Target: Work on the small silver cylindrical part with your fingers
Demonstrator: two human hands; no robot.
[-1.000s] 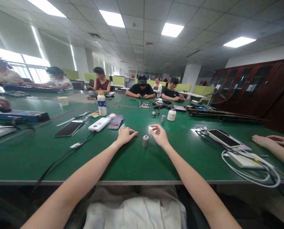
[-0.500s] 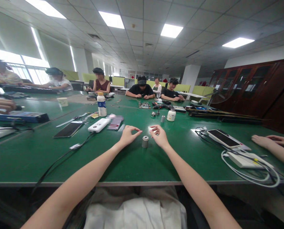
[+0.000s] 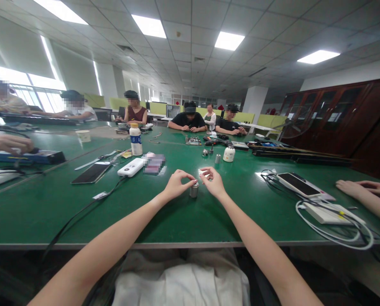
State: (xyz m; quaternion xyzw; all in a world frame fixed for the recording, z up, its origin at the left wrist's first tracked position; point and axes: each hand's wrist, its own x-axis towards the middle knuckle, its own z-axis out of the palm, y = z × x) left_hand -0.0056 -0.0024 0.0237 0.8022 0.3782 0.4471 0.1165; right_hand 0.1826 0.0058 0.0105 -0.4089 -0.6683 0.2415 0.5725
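A small metal cylinder (image 3: 194, 192), perhaps a little motor, stands upright on the green table between my hands. My left hand (image 3: 177, 184) is closed, thumb and fingertips brought together at the cylinder's top; whether they grip its rim or a tiny part there is too small to tell. To the right of the cylinder, my right hand (image 3: 213, 182) curls its fingers toward the thumb, apart from the cylinder. Anything in that pinch is hidden against a bright glare on the table.
Left lie a white power bank (image 3: 131, 167), a phone (image 3: 92, 172) and a bottle (image 3: 135, 139). Ahead stand a second metal cylinder (image 3: 218, 158) and a white jar (image 3: 229, 153). Cables and white devices (image 3: 333, 212) lie right, near another person's hands (image 3: 352, 188). Several people sit around the table.
My left hand has shifted right, bringing its fingertips onto the top of the metal cylinder. My right hand has hardly moved. At far left another person's hand has moved over the blue device.
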